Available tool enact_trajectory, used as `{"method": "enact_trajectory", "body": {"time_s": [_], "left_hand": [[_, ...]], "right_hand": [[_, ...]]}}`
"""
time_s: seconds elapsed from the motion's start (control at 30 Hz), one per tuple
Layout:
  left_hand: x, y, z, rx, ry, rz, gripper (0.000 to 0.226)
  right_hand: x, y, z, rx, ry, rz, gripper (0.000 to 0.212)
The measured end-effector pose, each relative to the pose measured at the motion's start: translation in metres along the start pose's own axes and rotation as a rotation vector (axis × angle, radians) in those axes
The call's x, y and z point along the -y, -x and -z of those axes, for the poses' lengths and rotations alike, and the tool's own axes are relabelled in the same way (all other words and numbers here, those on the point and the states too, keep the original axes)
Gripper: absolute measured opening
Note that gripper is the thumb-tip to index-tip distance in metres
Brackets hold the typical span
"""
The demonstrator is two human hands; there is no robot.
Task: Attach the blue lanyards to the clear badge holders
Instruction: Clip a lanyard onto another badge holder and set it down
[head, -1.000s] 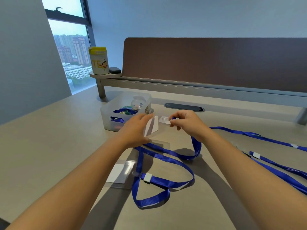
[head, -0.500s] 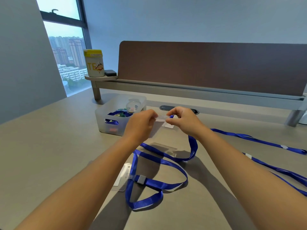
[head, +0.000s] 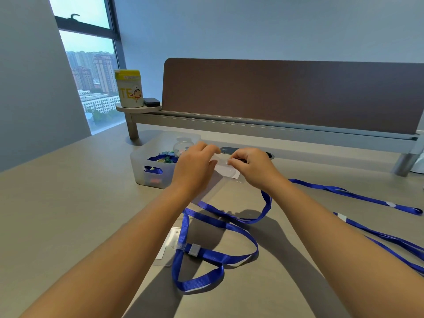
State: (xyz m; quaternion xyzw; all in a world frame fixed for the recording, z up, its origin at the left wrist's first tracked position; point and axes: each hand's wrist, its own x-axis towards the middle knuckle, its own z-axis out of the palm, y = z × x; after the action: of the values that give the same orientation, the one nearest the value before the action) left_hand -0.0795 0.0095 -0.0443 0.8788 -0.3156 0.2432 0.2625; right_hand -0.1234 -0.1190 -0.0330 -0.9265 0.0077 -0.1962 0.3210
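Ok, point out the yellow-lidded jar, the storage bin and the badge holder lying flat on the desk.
Jar point(head: 129, 90): head view, on its white front label.
Bin point(head: 150, 177): head view, on its near translucent wall.
Flat badge holder point(head: 168, 245): head view, on its clear sleeve left of the lanyard clip.

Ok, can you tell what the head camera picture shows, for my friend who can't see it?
Two bare hands, left hand and right hand, hold a clear badge holder above a beige desk, with a blue lanyard hanging from the right hand. Nearer, another badge holder lies clipped to a looped lanyard; a clear storage box sits behind.
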Motion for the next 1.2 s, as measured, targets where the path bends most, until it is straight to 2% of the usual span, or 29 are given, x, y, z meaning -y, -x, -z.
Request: {"method": "enact_trajectory", "body": {"time_s": [0.23, 0.3, 0.37, 0.5, 0.77, 0.97, 1.2], "left_hand": [[0.002, 0.004, -0.004, -0.093, -0.116, -0.072, 0.029], [-0.001, 0.006, -0.006, -0.004, -0.089, -0.076, 0.028], [0.0, 0.006, -0.011, 0.09, -0.051, -0.024, 0.042], [-0.001, 0.005, -0.011, 0.147, -0.023, 0.029, 0.055], [-0.004, -0.002, -0.007, 0.197, 0.12, 0.079, 0.038], [0.001, -0.006, 0.0, 0.174, -0.025, -0.007, 0.033], [0.008, -0.008, 0.006, 0.173, 0.068, -0.023, 0.029]], "right_hand": [[-0.004, -0.005, -0.002, 0.037, -0.134, -0.127, 0.027], [-0.004, -0.007, -0.003, 0.037, -0.193, -0.172, 0.027], [-0.003, -0.007, -0.003, 0.039, -0.236, -0.195, 0.026], [-0.004, -0.006, -0.003, 0.053, -0.294, -0.2, 0.026], [-0.006, -0.006, -0.007, 0.017, -0.21, -0.09, 0.024], [0.0, -0.003, -0.01, 0.028, -0.113, 0.0, 0.023], [0.0, -0.003, -0.012, 0.013, -0.083, 0.022, 0.023]]}}
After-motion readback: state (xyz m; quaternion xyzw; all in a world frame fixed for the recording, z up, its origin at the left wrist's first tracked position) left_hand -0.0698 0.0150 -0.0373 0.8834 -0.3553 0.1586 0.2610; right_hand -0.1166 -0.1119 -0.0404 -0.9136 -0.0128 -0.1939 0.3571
